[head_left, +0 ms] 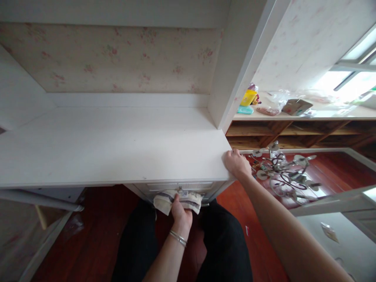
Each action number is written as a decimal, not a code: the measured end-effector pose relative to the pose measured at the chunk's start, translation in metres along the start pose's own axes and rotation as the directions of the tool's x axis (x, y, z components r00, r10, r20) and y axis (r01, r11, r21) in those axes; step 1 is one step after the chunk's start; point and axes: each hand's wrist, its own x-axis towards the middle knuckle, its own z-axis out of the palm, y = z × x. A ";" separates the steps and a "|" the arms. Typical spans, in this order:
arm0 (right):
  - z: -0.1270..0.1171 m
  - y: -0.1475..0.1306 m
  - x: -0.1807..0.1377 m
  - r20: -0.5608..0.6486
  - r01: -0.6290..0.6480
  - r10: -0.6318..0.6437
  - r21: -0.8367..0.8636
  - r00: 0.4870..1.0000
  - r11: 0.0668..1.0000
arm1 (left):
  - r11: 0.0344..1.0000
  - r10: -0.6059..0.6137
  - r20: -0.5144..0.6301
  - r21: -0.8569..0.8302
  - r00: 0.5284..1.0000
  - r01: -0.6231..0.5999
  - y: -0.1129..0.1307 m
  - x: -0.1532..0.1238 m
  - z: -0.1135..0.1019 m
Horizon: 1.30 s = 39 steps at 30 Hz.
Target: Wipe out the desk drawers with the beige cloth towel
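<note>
My left hand (181,213), with bangles at the wrist, is closed around a folded cream cloth (190,200) with dark stripes. The cloth is up against the front of a white drawer (152,187) under the desktop. The right corner of the white desk (123,145) is under my right hand (237,162). Its fingers curl over the edge there, and their tips are partly hidden.
A chandelier (283,172) lies on the red wooden floor to the right. Behind it stands a low wooden shelf (249,129) with a yellow container (248,98) and a cardboard box (296,106) on top. An upright white panel (235,66) rises from the desk's right side.
</note>
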 end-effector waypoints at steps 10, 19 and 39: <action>-0.001 -0.001 0.004 0.002 -0.128 0.129 0.121 0.992 0.984 | 0.979 0.202 -0.008 0.008 0.979 -0.202 0.109 -0.001 -0.010; -0.002 -0.002 0.003 -0.003 -0.125 0.126 0.128 0.992 0.984 | 0.952 0.304 0.110 -0.080 0.946 -0.296 0.151 -0.073 0.021; -0.003 -0.004 0.001 -0.012 -0.113 0.115 0.126 0.993 0.986 | 0.951 -0.242 0.301 -0.113 0.922 0.286 0.038 -0.108 0.034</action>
